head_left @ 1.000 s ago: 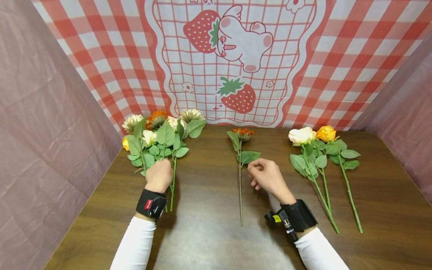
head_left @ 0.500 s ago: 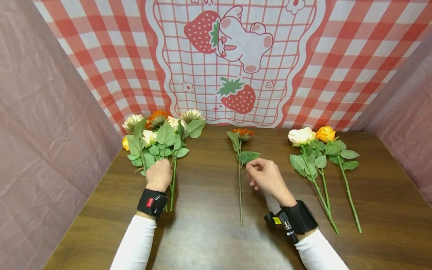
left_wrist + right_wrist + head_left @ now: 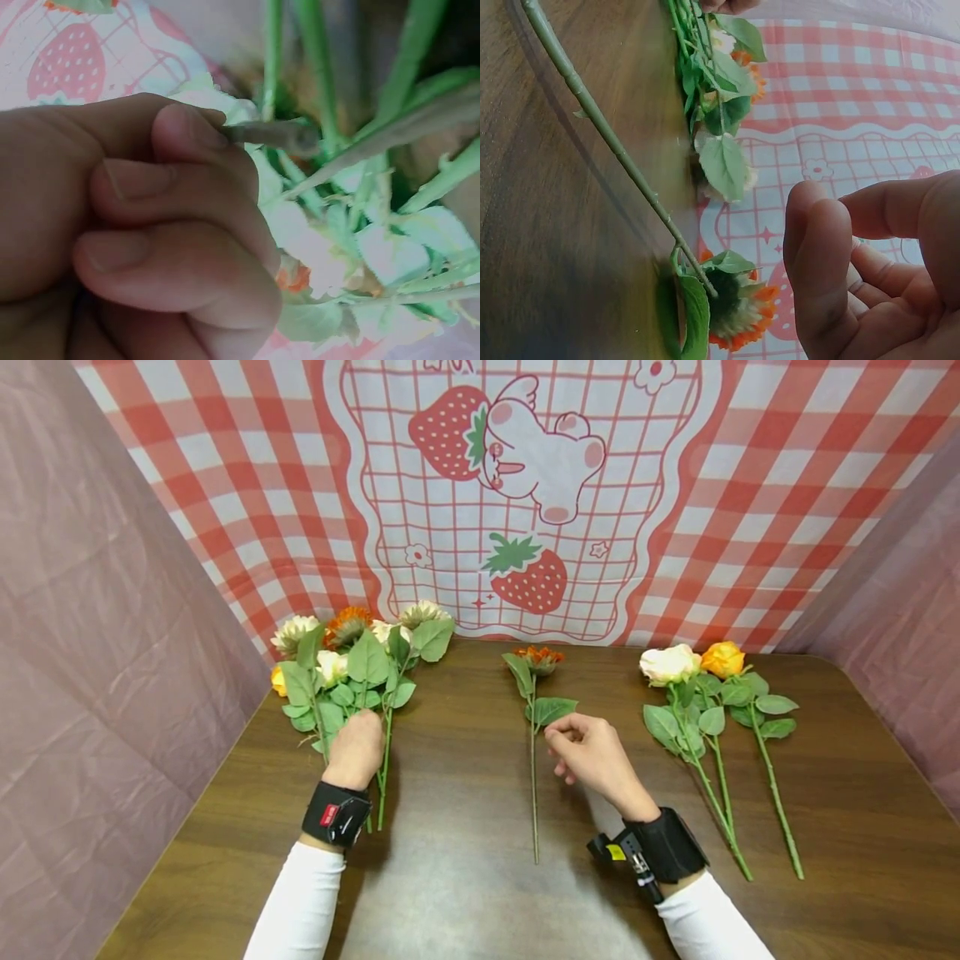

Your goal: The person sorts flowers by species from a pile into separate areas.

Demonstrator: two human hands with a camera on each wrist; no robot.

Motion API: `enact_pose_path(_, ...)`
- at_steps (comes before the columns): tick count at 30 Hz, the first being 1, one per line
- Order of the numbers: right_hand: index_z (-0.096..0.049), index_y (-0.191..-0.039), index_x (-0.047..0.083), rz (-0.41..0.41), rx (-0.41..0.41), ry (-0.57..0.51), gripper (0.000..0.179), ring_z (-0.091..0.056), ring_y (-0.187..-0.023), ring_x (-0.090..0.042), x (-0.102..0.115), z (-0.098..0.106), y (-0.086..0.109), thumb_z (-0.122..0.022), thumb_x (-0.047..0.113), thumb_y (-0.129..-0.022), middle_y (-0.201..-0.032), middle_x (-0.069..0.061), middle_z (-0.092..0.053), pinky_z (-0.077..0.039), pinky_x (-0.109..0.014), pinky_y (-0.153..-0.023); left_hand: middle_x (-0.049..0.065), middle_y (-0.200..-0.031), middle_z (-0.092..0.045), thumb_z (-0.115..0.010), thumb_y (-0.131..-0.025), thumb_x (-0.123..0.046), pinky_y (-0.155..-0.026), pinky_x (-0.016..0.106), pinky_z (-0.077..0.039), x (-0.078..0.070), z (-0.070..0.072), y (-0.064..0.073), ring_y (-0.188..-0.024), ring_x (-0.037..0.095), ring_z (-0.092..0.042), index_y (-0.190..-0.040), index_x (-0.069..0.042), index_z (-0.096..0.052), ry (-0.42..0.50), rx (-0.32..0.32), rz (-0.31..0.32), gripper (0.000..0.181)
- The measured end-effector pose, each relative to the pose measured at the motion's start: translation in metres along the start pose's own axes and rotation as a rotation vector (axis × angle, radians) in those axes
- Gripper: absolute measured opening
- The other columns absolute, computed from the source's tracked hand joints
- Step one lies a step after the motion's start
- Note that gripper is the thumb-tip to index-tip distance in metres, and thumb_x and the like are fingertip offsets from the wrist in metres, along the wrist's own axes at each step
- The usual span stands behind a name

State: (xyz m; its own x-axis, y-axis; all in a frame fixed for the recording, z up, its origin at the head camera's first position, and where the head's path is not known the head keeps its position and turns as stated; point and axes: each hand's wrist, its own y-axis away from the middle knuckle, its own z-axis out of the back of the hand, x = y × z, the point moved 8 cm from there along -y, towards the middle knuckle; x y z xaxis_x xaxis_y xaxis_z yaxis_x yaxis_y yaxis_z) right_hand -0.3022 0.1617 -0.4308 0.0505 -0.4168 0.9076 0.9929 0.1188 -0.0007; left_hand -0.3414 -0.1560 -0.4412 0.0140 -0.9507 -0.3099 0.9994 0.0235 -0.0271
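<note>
At the left of the table my left hand [image 3: 356, 750] is over a bunch of flowers. In the left wrist view its curled fingers [image 3: 180, 270] pinch a thin grey-brown flower stem [image 3: 281, 136], whose cut end sticks out. Which bloom it belongs to I cannot tell. The bunch has cream, orange and yellow heads, including a cream flower [image 3: 423, 613] and an orange flower [image 3: 349, 625]. Near the middle lies a single orange flower [image 3: 540, 658] on a long stem. My right hand [image 3: 596, 758] hovers beside that stem, fingers loosely bent and holding nothing.
On the right lie a pale pink rose [image 3: 670, 665] and a yellow-orange rose [image 3: 723, 659], their leafy stems slanting toward me. Behind the brown wooden table [image 3: 465, 893] hangs a red-and-white checked cloth [image 3: 750, 493]. A pink curtain [image 3: 97, 610] borders the left side.
The cream flower at the right of the bunch has shifted slightly left. My right hand has drifted a little left toward the single orange flower's stem. My left hand stays nearly in place.
</note>
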Motion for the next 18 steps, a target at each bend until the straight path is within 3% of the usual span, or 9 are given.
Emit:
enact_pose_path(8, -0.068, -0.104, -0.004, 0.03, -0.002, -0.008, 0.019, -0.061, -0.052, -0.018, 0.003, 0.0, 0.002, -0.061, 0.012, -0.096, -0.078, -0.016, -0.067, -0.053, -0.034, -0.046, 0.035, -0.085, -0.064, -0.045, -0.093, 0.002, -0.065, 0.057, -0.054, -0.013, 0.016, 0.009, -0.079, 0.05, -0.066, -0.088, 0.01, -0.052, 0.034, -0.033, -0.044, 0.012)
enact_pose_path(15, -0.068, -0.105, -0.003, 0.031, 0.01, -0.005, 0.019, -0.062, -0.053, -0.02, 0.004, -0.001, 0.003, -0.06, 0.012, -0.097, -0.082, -0.021, -0.067, -0.053, -0.034, -0.048, 0.033, -0.081, -0.063, -0.049, -0.092, -0.002, -0.062, 0.056, -0.053, -0.023, 0.029, 0.018, -0.075, 0.049, -0.066, -0.086, 0.006, -0.051, 0.093, -0.072, -0.074, 0.01)
enact_pose_path(18, -0.068, -0.105, -0.002, 0.04, 0.017, -0.005, 0.018, -0.063, -0.055, -0.022, 0.005, -0.001, 0.003, -0.059, 0.012, -0.097, -0.084, -0.023, -0.067, -0.053, -0.035, -0.048, 0.029, -0.072, -0.061, -0.049, -0.093, -0.001, -0.055, 0.052, -0.053, -0.031, 0.035, 0.022, -0.065, 0.044, -0.065, -0.085, 0.006, -0.05, 0.109, -0.109, -0.137, 0.01)
